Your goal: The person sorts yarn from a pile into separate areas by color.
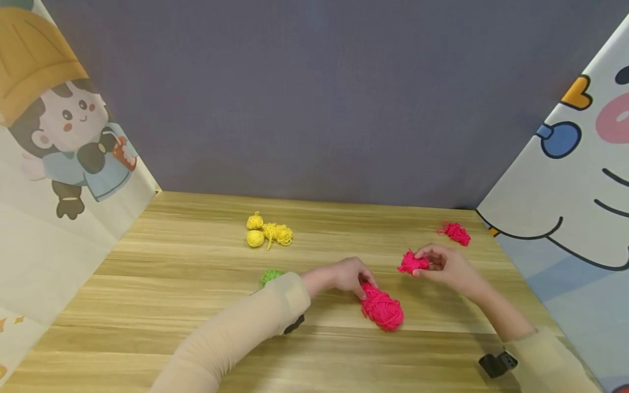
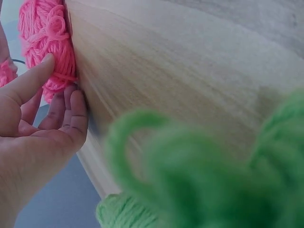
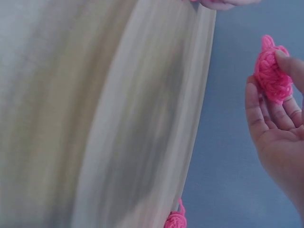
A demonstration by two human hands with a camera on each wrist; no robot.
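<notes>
A large pink ball of yarn (image 1: 384,309) lies on the wooden table, and my left hand (image 1: 350,274) grips its far left end. In the left wrist view the thumb presses on the yarn (image 2: 45,42) while the other fingers curl beneath it. My right hand (image 1: 449,268) pinches a small pink bundle of yarn (image 1: 411,263) between thumb and fingers, lifted off the table. The right wrist view shows this small bundle (image 3: 273,73) with a loop sticking out at its top. Another small pink yarn bundle (image 1: 457,233) lies at the back right.
Yellow yarn balls (image 1: 255,238) and a looser yellow bundle (image 1: 280,234) sit at the back, left of centre. Green yarn (image 1: 271,276) is partly hidden behind my left sleeve. A grey panel (image 1: 314,109) closes the table's far edge, with printed panels on both sides.
</notes>
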